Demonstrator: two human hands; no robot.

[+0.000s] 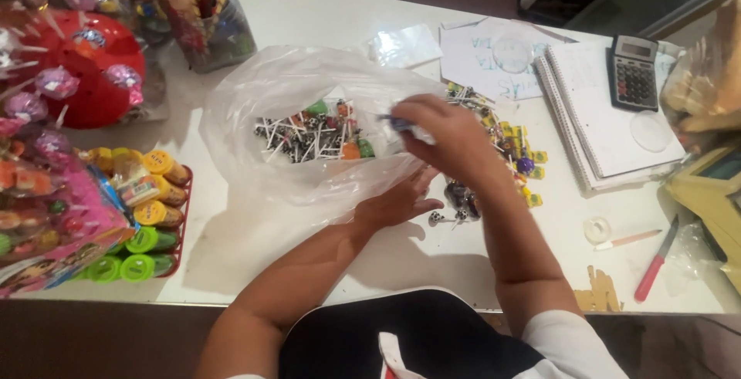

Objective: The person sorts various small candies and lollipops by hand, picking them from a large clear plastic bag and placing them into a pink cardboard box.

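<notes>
Lollipops point(312, 136) fill a clear plastic bag point(255, 93) mid-tabletop as the right hand point(448, 136) pinches one above the mouth; the left hand point(397, 203), flat and unclenched, pins the bag's near lip. Keeping that opening spread wide looks key.

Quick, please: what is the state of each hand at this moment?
Left hand: open, resting on the edge of the clear plastic bag.
Right hand: closed on a small bluish item, probably a lollipop, blurred.

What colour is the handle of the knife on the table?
Red-pink handle on the knife, head view.
</notes>
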